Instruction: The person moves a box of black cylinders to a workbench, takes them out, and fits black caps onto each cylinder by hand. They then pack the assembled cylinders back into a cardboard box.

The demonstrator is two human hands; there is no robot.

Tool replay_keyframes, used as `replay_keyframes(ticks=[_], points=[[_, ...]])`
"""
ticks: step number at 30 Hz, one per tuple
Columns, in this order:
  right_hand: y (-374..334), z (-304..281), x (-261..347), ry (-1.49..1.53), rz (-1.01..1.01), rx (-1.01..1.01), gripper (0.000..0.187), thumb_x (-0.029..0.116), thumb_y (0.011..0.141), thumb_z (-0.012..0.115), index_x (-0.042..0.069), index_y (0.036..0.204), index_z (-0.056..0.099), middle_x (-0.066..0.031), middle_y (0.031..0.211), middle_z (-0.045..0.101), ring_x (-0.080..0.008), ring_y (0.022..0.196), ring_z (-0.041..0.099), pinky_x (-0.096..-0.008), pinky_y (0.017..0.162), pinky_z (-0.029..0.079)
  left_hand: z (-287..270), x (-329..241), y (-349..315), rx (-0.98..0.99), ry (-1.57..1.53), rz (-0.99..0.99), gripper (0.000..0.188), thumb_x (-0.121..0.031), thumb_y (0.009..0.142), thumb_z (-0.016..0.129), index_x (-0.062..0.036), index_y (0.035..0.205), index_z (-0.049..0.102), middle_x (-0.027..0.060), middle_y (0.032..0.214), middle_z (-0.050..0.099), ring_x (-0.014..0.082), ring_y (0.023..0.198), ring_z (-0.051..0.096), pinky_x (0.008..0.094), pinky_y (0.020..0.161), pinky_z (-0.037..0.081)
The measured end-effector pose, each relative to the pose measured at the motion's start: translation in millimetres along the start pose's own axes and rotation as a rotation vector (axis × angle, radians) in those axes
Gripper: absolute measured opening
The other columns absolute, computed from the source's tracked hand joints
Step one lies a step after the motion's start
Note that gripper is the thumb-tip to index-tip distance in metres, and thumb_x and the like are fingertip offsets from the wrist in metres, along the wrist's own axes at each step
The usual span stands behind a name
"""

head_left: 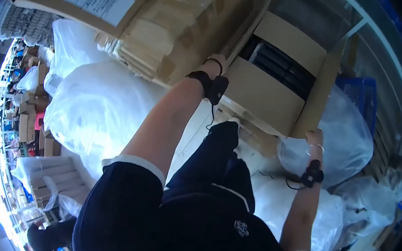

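Right hand [314, 136] pinches the flap [316, 106] of an open carton [266, 90], likely steadying it.
Left hand [214, 67] at opposite side; how far open, unclear.

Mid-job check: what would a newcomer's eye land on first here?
Probably the open cardboard box, upper right of centre, with dark contents showing inside; the left hand is by its left side, the right hand at its near right corner. Next come the big taped box at upper left and the bulging translucent bag below it.
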State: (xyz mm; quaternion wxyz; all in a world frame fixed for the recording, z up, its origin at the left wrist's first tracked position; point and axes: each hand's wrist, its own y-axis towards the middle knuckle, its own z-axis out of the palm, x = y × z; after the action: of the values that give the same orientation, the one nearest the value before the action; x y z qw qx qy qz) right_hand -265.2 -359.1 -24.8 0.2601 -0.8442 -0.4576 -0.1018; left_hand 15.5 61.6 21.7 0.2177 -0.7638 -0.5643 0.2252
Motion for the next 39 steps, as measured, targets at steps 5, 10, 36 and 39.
replay_keyframes(ticks=[5, 10, 36, 39], points=[[-150.0, 37.4, -17.0, -0.355, -0.195, 0.216, 0.026, 0.023, 0.077, 0.058, 0.0, 0.089, 0.063, -0.0234, 0.096, 0.061, -0.0388, 0.094, 0.057, -0.0485, 0.081, 0.044, 116.2, 46.1, -96.7, -0.354, 0.223, 0.136, 0.029, -0.025, 0.076, 0.056, -0.007, 0.095, 0.068, 0.0165, 0.097, 0.065, 0.031, 0.093, 0.062, 0.0398, 0.08, 0.05], [-232.0, 37.0, 4.6, -0.26, 0.009, 0.288, 0.031, 0.025, 0.082, 0.05, -0.002, 0.084, 0.064, -0.0246, 0.085, 0.062, -0.0414, 0.085, 0.058, -0.0498, 0.077, 0.044, 133.6, 58.8, -166.9, -0.045, -0.025, 0.033, 0.034, -0.032, 0.072, 0.059, 0.0002, 0.079, 0.068, 0.0233, 0.08, 0.064, 0.0383, 0.078, 0.063, 0.0436, 0.073, 0.05], [-218.8, 95.3, 66.4, -0.218, 0.383, 0.055, 0.024, 0.017, 0.076, 0.054, 0.006, 0.093, 0.067, -0.0196, 0.101, 0.062, -0.0354, 0.095, 0.06, -0.044, 0.079, 0.05, 136.1, 74.3, -175.5, -0.288, -0.193, 0.013, 0.036, -0.034, 0.08, 0.057, 0.0015, 0.082, 0.065, 0.0233, 0.081, 0.064, 0.0387, 0.082, 0.062, 0.0452, 0.074, 0.05], [-262.2, 78.8, 55.3, -0.133, 0.266, 0.069, 0.023, 0.018, 0.075, 0.056, 0.004, 0.088, 0.067, -0.0205, 0.096, 0.063, -0.0362, 0.091, 0.062, -0.0445, 0.077, 0.05, 176.1, 97.6, -191.7, -0.391, -0.111, 0.109, 0.039, -0.036, 0.081, 0.057, 0.0019, 0.081, 0.065, 0.0241, 0.081, 0.063, 0.04, 0.082, 0.062, 0.0475, 0.072, 0.05]])
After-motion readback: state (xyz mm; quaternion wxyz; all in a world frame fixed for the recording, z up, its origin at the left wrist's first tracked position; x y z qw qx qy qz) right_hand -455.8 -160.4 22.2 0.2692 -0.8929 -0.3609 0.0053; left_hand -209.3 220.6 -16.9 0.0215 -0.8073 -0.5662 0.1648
